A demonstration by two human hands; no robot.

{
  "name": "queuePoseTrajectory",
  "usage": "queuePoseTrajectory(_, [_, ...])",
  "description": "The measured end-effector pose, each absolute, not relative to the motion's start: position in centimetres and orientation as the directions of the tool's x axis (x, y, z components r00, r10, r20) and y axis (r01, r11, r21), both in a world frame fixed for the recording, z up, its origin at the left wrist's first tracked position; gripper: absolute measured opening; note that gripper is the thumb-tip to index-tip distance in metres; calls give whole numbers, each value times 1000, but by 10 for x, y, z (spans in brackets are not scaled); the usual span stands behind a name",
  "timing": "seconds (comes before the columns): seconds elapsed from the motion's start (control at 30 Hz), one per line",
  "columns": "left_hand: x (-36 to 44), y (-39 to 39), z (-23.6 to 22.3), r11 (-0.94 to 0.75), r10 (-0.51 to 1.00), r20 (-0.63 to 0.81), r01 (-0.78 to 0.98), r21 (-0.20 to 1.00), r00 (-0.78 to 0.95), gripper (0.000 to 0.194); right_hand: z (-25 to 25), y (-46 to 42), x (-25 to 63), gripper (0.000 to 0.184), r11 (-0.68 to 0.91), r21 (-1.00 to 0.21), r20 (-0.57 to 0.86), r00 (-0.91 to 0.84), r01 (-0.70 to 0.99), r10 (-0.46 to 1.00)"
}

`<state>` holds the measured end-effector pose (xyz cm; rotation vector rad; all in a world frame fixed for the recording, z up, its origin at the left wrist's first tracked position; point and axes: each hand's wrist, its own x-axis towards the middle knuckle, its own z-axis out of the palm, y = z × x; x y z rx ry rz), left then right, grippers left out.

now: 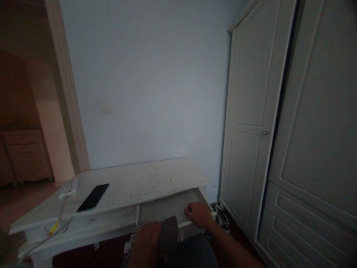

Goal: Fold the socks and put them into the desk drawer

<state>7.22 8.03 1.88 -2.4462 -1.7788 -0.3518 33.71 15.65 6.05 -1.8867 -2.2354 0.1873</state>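
Observation:
A drawer of the white desk is pulled out in front of me. My right hand is over the drawer's right front part with its fingers curled closed; whether anything is inside them is hidden. Nearer to me, at the drawer's front left, my left hand is wrapped round a bundle of cloth. A dark grey piece of the cloth sticks out on its right, and a striped, light patterned part shows on its left. The exact kind of cloth item is too dim to make out.
A black tablet or large phone lies on the desk's left part. Beside it is a white power strip, whose cable hangs over the front edge. A wardrobe stands at the right, with shoes on the floor near it.

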Motion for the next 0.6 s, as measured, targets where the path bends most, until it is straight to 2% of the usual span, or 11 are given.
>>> queuePoseTrajectory(0.07, [75,78,-14,-275,841,466,959,-69,275,57,60,157,337,41,172,-230,73,-160,958,984])
queuePoseTrajectory(0.13, [79,77,-39,-240,742,605,957,-161,288,59,60,158,337,42,173,-230,68,-162,958,984])
queuePoseTrajectory(0.2, [81,78,-47,-222,726,630,961,-166,277,58,61,157,337,42,176,-232,63,-165,957,984])
queuePoseTrajectory(0.23, [82,79,-43,-228,759,594,963,-140,266,58,61,157,337,42,176,-234,63,-166,956,984])
queuePoseTrajectory(0.37, [81,82,7,-305,927,241,952,32,289,63,63,156,336,39,178,-254,71,-166,951,984])
queuePoseTrajectory(0.43, [77,85,38,-330,941,124,933,141,314,52,63,155,336,37,176,-280,77,-161,944,984])
queuePoseTrajectory(0.5, [71,92,62,-340,940,83,886,316,331,32,63,154,336,35,170,-320,88,-150,932,985])
queuePoseTrajectory(0.6, [59,109,82,-295,954,155,699,651,257,35,62,153,340,39,171,-405,132,-127,898,983])
